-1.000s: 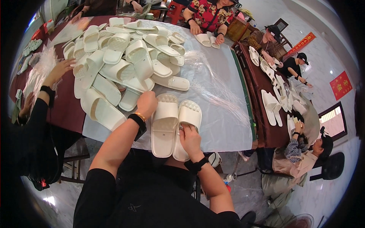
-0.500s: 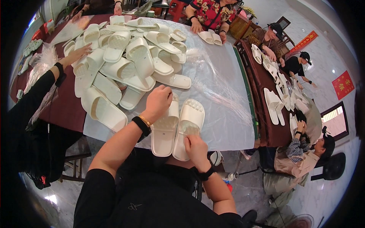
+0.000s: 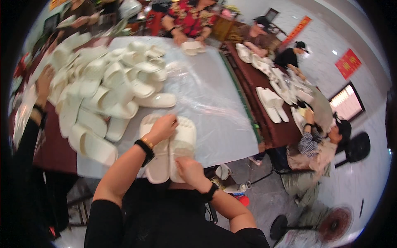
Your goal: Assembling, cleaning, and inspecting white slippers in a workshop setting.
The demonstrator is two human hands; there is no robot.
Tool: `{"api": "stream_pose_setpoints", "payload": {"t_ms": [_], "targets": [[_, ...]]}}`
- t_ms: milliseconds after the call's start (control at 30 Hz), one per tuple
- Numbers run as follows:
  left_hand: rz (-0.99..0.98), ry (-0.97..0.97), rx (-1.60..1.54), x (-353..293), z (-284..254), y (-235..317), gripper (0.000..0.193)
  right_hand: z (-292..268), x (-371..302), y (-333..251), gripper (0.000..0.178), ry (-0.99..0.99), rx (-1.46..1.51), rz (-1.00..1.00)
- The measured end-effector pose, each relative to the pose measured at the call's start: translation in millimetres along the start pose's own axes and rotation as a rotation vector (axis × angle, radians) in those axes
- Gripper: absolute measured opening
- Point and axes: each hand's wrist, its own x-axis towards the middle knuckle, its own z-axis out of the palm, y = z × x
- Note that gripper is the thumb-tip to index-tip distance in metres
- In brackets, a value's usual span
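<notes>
Slippers, a cream pair, lie side by side on the worktop [image 3: 58,145] directly under the hands, toes pointing away from the body and heels at its near edge. The left hand [image 3: 163,128] is above the toe half of the pair, covering part of the left slipper [image 3: 157,166] and reaching toward the gap between the two. Its fingers are curled in and bunched together; I cannot tell whether they pinch anything. The right hand [image 3: 191,170] is lower and nearer the body, at the heel half of the right slipper [image 3: 185,135], with its fingers bent in at the insole, below the strap. The blur hides whether it grips the slipper or something small, so I cannot tell. Both wrists wear black bands.

Beyond the left hand and to its left rises a large pile of similar slippers [image 3: 93,76], well heaped and overlapping. A co-worker's hand [image 3: 44,78] is at the far left side of that pile. A pale plastic sheet [image 3: 223,138] spreads under the pair and out past the right hand, with crumpled clear film [image 3: 206,103] on it, ahead of the hands. Straight ahead at the far edge, a person in a red patterned top [image 3: 188,18] has both hands at a smaller-looking pair [image 3: 192,48]. Well to the right of the right hand, a second worktop [image 3: 285,135] carries more slippers [image 3: 272,105].
</notes>
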Motion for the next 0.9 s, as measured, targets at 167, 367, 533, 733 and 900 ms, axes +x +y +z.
{"api": "stream_pose_setpoints", "payload": {"t_ms": [167, 367, 533, 733, 900], "targets": [[-0.012, -0.13, -0.031, 2.0, 1.8, 0.9, 0.023, 19.1, 38.3, 15.0, 0.016, 0.16, 0.0, -0.001], [-0.046, -0.175, -0.08, 7.9, 3.9, 0.7, 0.023, 25.8, 46.3, 20.6, 0.019, 0.142, -0.053, -0.064], [-0.085, -0.185, -0.073, 6.9, 0.4, 4.2, 0.024, 26.7, 49.5, 18.8, 0.02, 0.139, 0.003, 0.017], [-0.077, -0.193, -0.056, 9.1, 1.0, 0.1, 0.024, 25.2, 53.4, 19.0, 0.025, 0.089, 0.038, 0.037], [-0.127, -0.214, -0.104, 9.2, 1.9, -1.5, 0.024, 24.4, 54.6, 16.0, 0.024, 0.012, 0.031, 0.058]]}}
